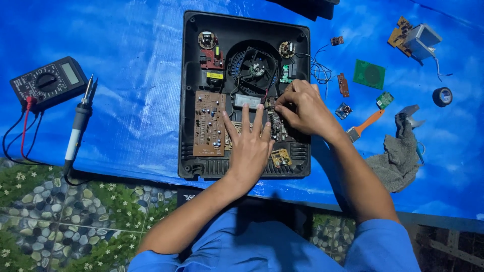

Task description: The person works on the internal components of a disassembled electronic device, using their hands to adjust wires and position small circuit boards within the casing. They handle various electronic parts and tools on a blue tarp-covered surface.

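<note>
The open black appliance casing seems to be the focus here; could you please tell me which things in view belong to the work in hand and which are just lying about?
In hand:
open black plastic appliance casing
brown circuit board
left hand
right hand

Lying about:
black multimeter
soldering iron
orange-handled brush
grey rag
black tape roll
green square board

Glossy, crinkled blue plastic tarpaulin (136, 100) covers the floor; matt black plastic casing (187, 100) holds a brown, dull circuit board (207, 123). Right: rough grey cloth rag (398, 158). Left: matt black plastic multimeter (48, 80).

Multimeter (49, 82) far left: grey rectangular screen (70, 73).
</note>
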